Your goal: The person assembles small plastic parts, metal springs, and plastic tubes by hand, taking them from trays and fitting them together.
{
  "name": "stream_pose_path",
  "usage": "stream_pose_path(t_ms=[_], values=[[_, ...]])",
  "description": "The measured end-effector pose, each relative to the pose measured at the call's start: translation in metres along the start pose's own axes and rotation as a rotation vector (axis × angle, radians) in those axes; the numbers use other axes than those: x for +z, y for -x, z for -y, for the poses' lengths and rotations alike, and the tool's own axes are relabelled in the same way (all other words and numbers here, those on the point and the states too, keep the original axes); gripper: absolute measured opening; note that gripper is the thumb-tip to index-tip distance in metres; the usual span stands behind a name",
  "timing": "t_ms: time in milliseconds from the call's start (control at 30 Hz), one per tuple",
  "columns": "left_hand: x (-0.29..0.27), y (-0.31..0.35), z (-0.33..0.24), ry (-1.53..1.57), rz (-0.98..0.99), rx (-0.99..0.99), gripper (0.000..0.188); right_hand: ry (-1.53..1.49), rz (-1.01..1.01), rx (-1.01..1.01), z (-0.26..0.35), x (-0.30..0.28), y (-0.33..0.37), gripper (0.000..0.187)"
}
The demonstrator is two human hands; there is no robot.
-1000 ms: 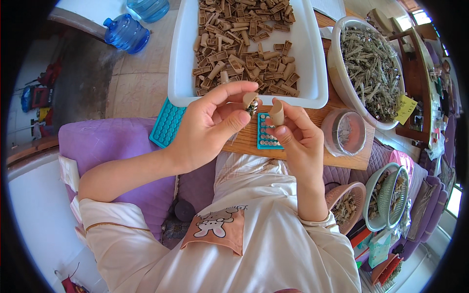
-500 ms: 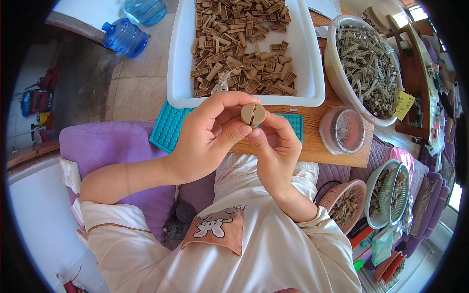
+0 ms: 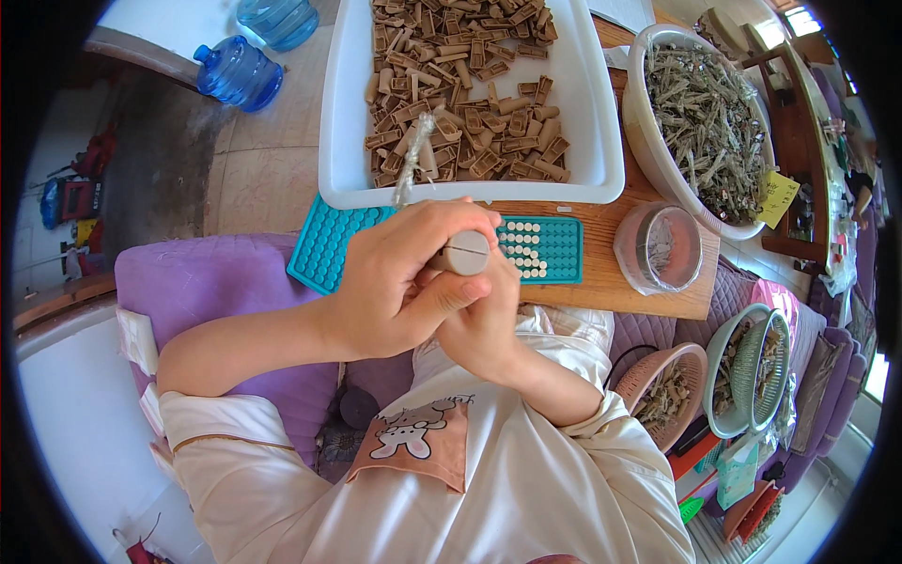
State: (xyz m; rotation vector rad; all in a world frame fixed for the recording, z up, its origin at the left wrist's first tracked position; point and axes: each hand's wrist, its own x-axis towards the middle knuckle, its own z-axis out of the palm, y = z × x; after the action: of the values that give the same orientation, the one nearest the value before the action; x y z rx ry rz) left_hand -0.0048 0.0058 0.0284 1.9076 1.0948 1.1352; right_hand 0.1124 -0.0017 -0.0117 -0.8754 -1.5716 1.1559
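Observation:
In front of my chest, my left hand (image 3: 381,282) is closed round a small tan split cylinder (image 3: 466,252), its round end facing up with a thin seam across it. Its thumb and index finger curl about that end. Close against it from below right, my right hand (image 3: 484,329) is closed on the same piece; most of its fingers are hidden. A thin clear, glittery strip (image 3: 413,160) sticks up beyond my left hand, over the edge of the white tray (image 3: 587,179). Many brown half-cylinder shells (image 3: 470,103) lie in that tray.
Teal dimpled mats (image 3: 324,249) lie under the tray's near edge, one with white dots (image 3: 526,249). To the right stand a basin (image 3: 648,174) of clear strips, a clear tub (image 3: 658,249), a pink basket (image 3: 691,362) and green baskets (image 3: 719,423). Blue water bottles (image 3: 240,75) stand far left.
The cylinder has turned, its seam going from upright to nearly level. My right hand has moved left beneath my left hand, uncovering the dotted mat. The clear strip now stands up higher.

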Motion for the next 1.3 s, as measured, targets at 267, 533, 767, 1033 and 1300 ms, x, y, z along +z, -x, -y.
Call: stream_pose_path(t_ms=[267,533,767,1033,1300], values=[[0.002,0.001,0.007,0.026,0.02,-0.02,0.031,-0.016,-0.07,-0.059,-0.017,0.016,0.007,0.015],[0.006,-0.001,0.013,-0.001,0.138,0.026,0.035,0.219,-0.103,-0.18,-0.017,-0.013,0.004,0.027],[0.009,0.002,0.006,0.116,0.324,0.106,0.06,0.05,0.012,-0.287,-0.02,-0.03,0.023,0.04],[0.012,0.007,0.0,0.588,0.249,-0.353,0.106,-0.122,0.181,-0.077,0.014,-0.042,0.008,0.045],[0.014,0.006,-0.008,0.683,0.293,-0.37,0.096,-0.137,0.199,-0.058,0.022,-0.036,0.007,0.029]])
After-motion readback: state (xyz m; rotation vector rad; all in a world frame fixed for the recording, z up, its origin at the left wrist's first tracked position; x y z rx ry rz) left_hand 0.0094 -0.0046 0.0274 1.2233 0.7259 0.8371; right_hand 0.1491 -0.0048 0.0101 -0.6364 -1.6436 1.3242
